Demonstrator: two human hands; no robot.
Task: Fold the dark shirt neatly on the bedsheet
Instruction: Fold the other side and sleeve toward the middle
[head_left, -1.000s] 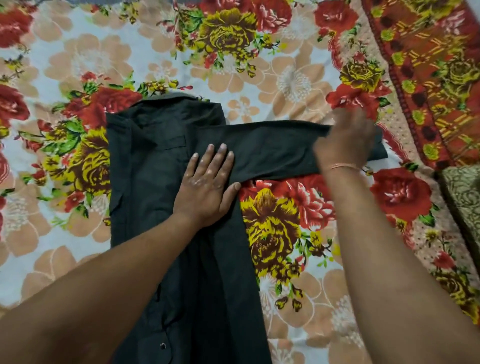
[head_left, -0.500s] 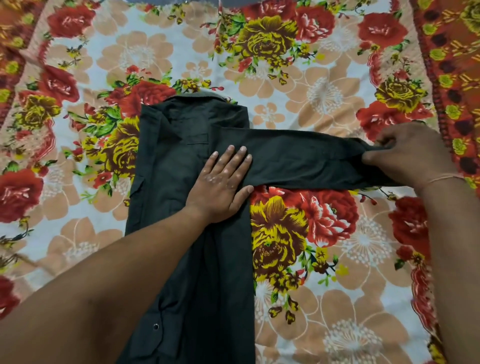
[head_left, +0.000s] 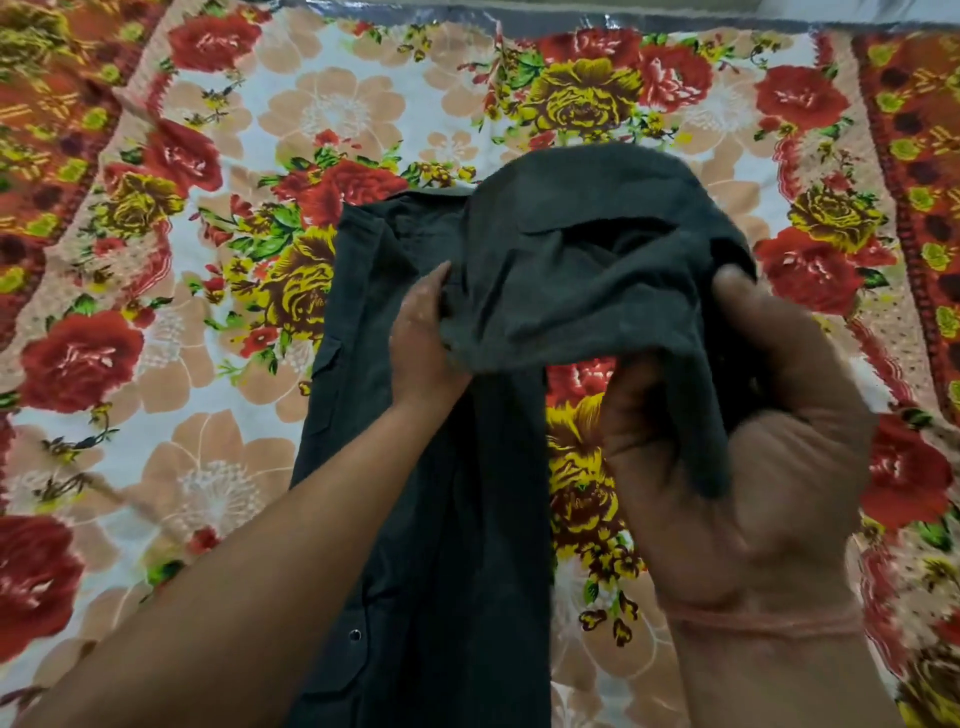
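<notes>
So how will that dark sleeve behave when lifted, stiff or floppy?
Probably floppy: the sleeve sags and bunches where the right hand grips it. Likely light, since one hand holds it up. It may drag the shirt along, hence perhaps the left hand resting on it.

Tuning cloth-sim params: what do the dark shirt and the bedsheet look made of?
Dark shirt: likely matte woven cotton or blend; drapes in soft folds from the right hand, shiny metal-looking snap. Bedsheet: thin, matte, floral-printed woven cloth, probably cotton or polyester; lies flat with faint creases.
</notes>
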